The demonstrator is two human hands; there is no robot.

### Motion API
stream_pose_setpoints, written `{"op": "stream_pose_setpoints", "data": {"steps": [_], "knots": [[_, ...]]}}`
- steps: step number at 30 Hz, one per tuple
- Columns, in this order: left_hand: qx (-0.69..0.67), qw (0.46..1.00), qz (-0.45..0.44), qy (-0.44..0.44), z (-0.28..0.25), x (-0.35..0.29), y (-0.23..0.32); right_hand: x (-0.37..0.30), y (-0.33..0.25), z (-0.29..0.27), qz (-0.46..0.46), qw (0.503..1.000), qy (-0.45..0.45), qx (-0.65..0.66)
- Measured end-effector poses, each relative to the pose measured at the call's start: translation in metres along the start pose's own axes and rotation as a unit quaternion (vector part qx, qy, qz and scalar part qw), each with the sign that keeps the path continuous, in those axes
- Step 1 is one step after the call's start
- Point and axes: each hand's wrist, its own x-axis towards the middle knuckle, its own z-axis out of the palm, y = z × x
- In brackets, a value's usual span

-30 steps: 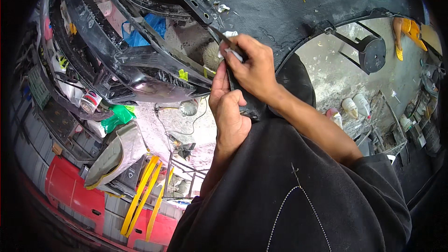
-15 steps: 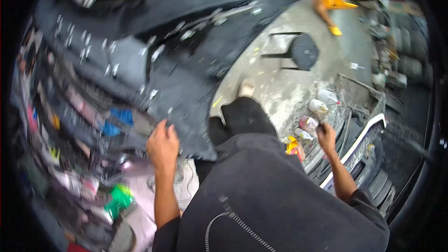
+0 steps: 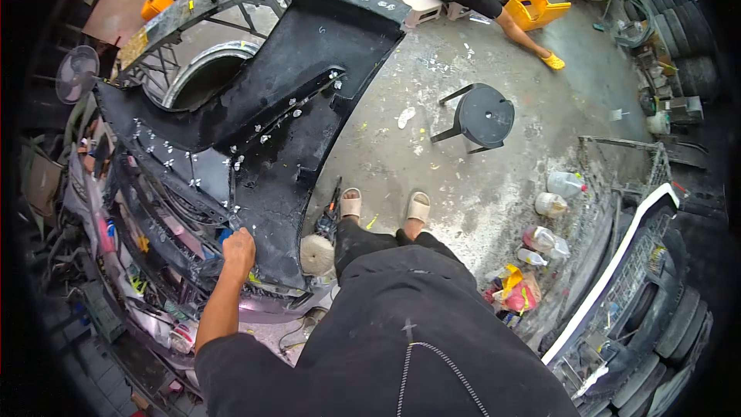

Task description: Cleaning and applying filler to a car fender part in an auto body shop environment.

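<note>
Black panel [image 3: 270, 162]; left hand [image 3: 239, 249] at edge; floor [image 3: 374, 154] separates panel from stool [image 3: 485, 116].

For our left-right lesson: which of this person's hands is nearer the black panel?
Left: the left hand is at the lower left edge of the black panel; the right hand is out of view.

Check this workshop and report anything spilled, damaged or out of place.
The grey concrete floor carries scattered white blotches, like spilled or dried material; which, I cannot tell. White flecks also dot the large black moulded panel at the left hand, standing out against its dark surface.
</note>
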Motion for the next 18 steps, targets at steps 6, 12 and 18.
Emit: {"op": "stream_pose_setpoints", "data": {"steps": [6, 12, 18], "knots": [[0.010, 0.984, -0.103, -0.143, -0.020, -0.029, -0.016, -0.053, 0.116, -0.072, 0.037, 0.997, 0.041, 0.059], [-0.047, 0.986, -0.132, -0.087, -0.088, -0.020, -0.001, -0.091, 0.509, -0.173, 0.103, 0.990, 0.066, 0.066], [-0.186, 0.975, -0.035, 0.115, -0.181, 0.056, 0.057, 0.024, 0.425, -0.245, 0.041, 0.995, 0.090, 0.007]]}}
